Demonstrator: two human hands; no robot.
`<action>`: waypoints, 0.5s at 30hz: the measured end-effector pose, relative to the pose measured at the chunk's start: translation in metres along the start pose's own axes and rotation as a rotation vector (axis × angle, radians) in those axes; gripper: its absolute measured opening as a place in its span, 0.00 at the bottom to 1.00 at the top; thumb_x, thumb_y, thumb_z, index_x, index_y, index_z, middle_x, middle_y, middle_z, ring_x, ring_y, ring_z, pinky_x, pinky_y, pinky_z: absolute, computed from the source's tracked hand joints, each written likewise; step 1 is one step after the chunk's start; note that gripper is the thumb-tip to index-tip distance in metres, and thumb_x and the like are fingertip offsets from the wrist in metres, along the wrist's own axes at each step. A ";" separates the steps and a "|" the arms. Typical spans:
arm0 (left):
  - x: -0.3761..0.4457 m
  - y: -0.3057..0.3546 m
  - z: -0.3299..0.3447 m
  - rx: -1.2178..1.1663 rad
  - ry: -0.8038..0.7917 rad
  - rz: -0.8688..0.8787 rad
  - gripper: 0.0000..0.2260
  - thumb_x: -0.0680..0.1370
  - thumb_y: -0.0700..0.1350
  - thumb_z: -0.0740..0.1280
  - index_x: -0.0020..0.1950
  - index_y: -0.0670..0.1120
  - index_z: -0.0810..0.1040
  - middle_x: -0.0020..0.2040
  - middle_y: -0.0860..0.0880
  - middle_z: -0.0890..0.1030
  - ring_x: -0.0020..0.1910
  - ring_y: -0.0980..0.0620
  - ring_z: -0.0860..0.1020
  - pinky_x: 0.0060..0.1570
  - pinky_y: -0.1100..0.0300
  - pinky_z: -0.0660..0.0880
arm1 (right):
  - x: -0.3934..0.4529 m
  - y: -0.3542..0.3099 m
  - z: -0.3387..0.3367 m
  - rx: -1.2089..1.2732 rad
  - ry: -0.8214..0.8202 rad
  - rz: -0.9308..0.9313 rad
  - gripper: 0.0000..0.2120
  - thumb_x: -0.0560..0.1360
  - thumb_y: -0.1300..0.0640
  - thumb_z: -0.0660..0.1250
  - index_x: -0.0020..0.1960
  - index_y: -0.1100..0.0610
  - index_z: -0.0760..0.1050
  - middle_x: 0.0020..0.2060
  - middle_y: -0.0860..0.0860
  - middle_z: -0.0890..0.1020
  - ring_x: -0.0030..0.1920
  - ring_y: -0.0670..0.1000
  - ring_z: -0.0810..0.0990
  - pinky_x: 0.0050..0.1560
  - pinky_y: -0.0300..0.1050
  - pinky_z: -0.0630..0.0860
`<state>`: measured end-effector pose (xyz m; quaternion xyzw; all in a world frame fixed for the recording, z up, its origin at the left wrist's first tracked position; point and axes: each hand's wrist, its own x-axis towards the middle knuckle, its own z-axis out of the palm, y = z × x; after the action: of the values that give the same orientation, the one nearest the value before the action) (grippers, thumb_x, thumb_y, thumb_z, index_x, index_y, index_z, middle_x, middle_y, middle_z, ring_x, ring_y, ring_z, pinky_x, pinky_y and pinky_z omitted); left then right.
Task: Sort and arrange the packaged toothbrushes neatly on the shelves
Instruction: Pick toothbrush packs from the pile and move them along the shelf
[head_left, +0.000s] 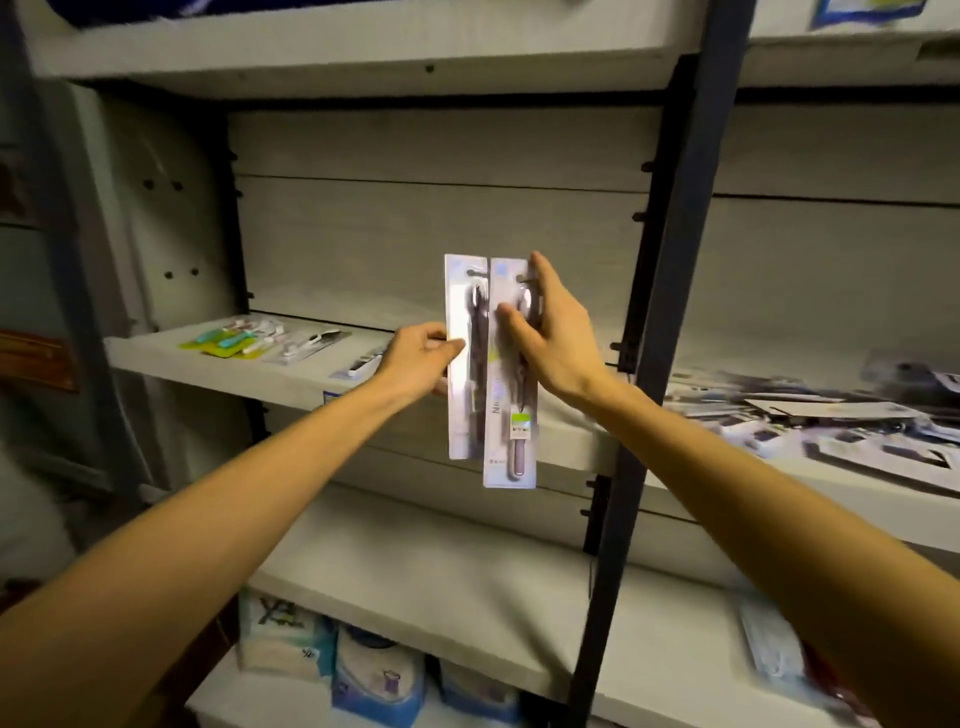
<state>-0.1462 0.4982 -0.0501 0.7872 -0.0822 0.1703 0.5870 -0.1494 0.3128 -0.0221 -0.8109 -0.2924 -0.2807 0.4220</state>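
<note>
Task at an early stage. Left hand (423, 358) pinches one toothbrush pack (462, 364); right hand (545, 332) grips a second pack (511, 415), both upright before the middle shelf (218, 364). Unsorted heap (810, 421) remains on the neighbouring shelf (blurred).

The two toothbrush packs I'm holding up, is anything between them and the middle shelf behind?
Nothing visible. Left hand and right hand hold the two toothbrush packs upright before a bare stretch of the middle shelf; other packs lie further left.
</note>
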 end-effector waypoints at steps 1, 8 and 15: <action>0.009 -0.006 -0.006 0.010 0.000 -0.034 0.03 0.82 0.37 0.64 0.52 0.39 0.77 0.44 0.39 0.80 0.40 0.45 0.79 0.44 0.43 0.81 | 0.010 0.009 0.010 -0.007 0.016 0.021 0.32 0.80 0.51 0.64 0.79 0.57 0.56 0.69 0.50 0.75 0.64 0.46 0.75 0.64 0.40 0.70; 0.090 -0.046 -0.020 0.085 -0.056 -0.260 0.10 0.82 0.37 0.65 0.62 0.40 0.78 0.46 0.43 0.83 0.31 0.55 0.80 0.25 0.64 0.76 | 0.080 0.085 0.061 -0.059 0.091 0.350 0.15 0.71 0.57 0.70 0.56 0.59 0.75 0.44 0.54 0.83 0.47 0.59 0.81 0.48 0.49 0.78; 0.148 -0.084 -0.001 0.164 -0.113 -0.233 0.06 0.79 0.36 0.69 0.55 0.40 0.80 0.54 0.39 0.84 0.36 0.52 0.79 0.33 0.66 0.76 | 0.120 0.142 0.093 0.069 0.012 0.709 0.33 0.69 0.59 0.74 0.71 0.64 0.68 0.42 0.52 0.79 0.41 0.53 0.77 0.29 0.39 0.67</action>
<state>0.0190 0.5342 -0.0708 0.8449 -0.0091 0.0624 0.5311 0.0518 0.3532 -0.0567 -0.8456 0.0004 -0.1114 0.5221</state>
